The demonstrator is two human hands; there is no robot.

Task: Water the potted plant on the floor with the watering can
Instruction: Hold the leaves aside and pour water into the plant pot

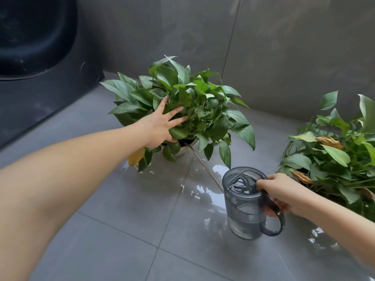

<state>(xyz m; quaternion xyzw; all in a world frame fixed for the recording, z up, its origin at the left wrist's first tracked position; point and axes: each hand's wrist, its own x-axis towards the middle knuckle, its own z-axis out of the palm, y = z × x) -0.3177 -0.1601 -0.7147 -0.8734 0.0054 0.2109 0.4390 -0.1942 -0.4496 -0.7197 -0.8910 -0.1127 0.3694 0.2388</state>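
A leafy green potted plant [192, 102] stands on the grey tiled floor near the wall corner; its pale pot [189, 144] shows only under the leaves. My left hand [162, 124] lies with spread fingers on the left side of the foliage, pressing leaves aside. My right hand [278, 191] grips the handle of a translucent grey watering can [243, 203] holding some water. The can is tilted, and its long thin metal spout [205, 167] runs up-left to the pot's rim under the leaves.
A second leafy plant [334, 155] with some dry brown leaves stands at the right, close behind my right hand. A dark appliance [40, 57] with a round door fills the left. Grey walls close off the back. The floor [142, 230] in front is glossy tile.
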